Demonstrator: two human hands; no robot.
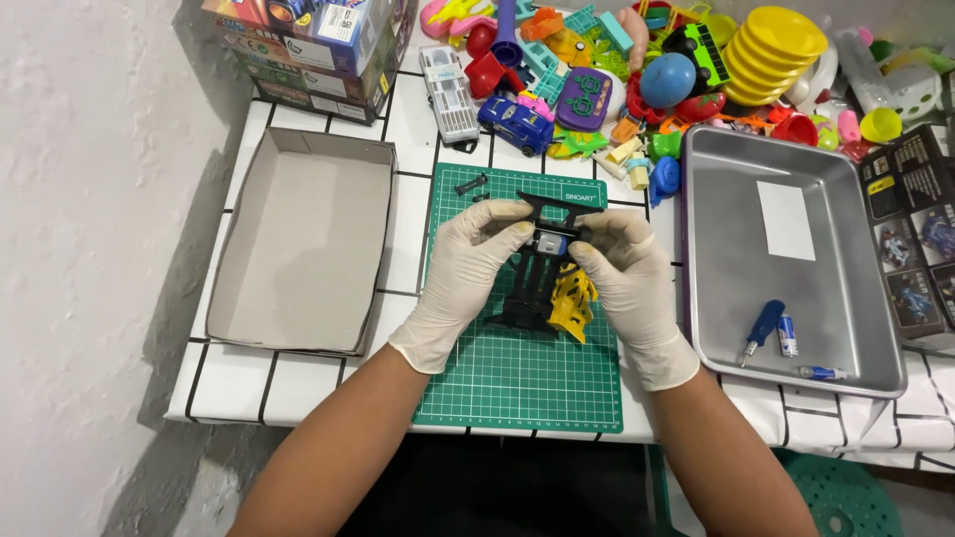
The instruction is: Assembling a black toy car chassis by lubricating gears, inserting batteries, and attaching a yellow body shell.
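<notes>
Both my hands wear pale rubber gloves and hold a black toy car chassis [532,283] over a green cutting mat [522,383]. My left hand [463,273] grips the chassis on its left side, fingertips near a small silver motor [548,244]. Gripping the right side is my right hand [627,283], thumb at the motor. A yellow plastic body piece [574,303] lies against the chassis under my right hand. A small black part [471,185] rests at the mat's top left corner.
An empty cardboard box lid [298,244] lies left of the mat. On the right, a metal tray [786,264] holds a blue screwdriver [761,328], small batteries and a white paper. A pile of colourful toys [637,70] and stacked boxes [308,45] fill the back of the tiled table.
</notes>
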